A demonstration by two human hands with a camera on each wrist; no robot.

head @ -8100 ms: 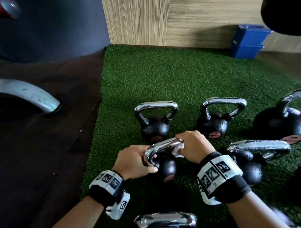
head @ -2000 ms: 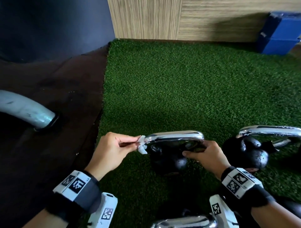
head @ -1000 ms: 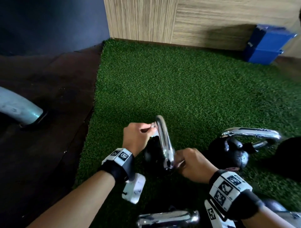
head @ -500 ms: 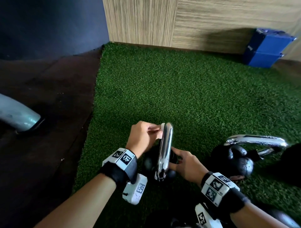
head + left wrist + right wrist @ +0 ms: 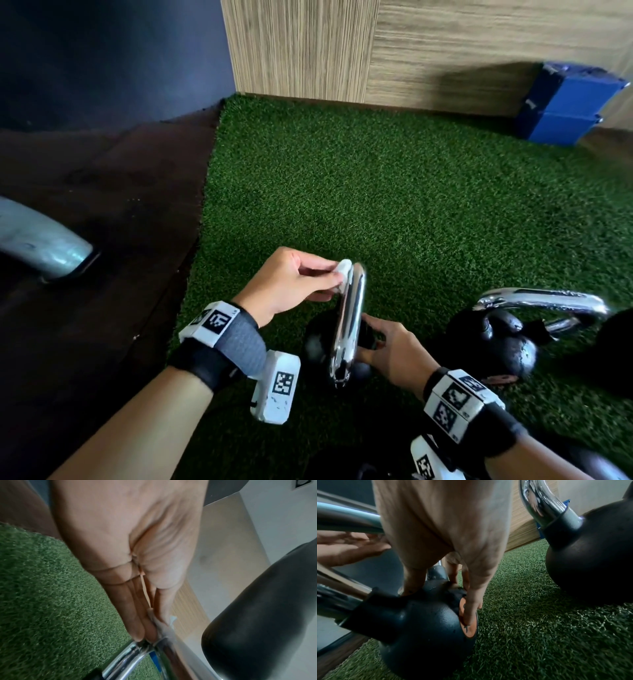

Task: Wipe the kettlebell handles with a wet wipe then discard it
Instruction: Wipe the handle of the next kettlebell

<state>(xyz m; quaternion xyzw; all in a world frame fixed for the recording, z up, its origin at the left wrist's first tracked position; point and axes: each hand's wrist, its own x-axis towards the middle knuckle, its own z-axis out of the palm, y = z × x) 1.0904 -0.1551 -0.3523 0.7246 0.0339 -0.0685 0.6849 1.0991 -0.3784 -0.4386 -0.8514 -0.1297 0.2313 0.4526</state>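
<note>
From the head view we pinch a small white wet wipe [image 5: 343, 266] in our left hand [image 5: 291, 284] against the far end of the chrome loop handle [image 5: 348, 318] of a round black iron kettlebell [image 5: 317, 346], which our right hand [image 5: 390, 349] steadies on the green artificial turf [image 5: 394, 192] beside a dark floor, a wood-panelled wall and blue boxes [image 5: 568, 106]. The left wrist view shows our straight fingers [image 5: 137, 622] trapping the wipe on the bend, where it could slip off the slick chrome. In the right wrist view our fingers curl over the ball; loosened, it might roll into the neighbouring black kettlebell [image 5: 590, 555].
</note>
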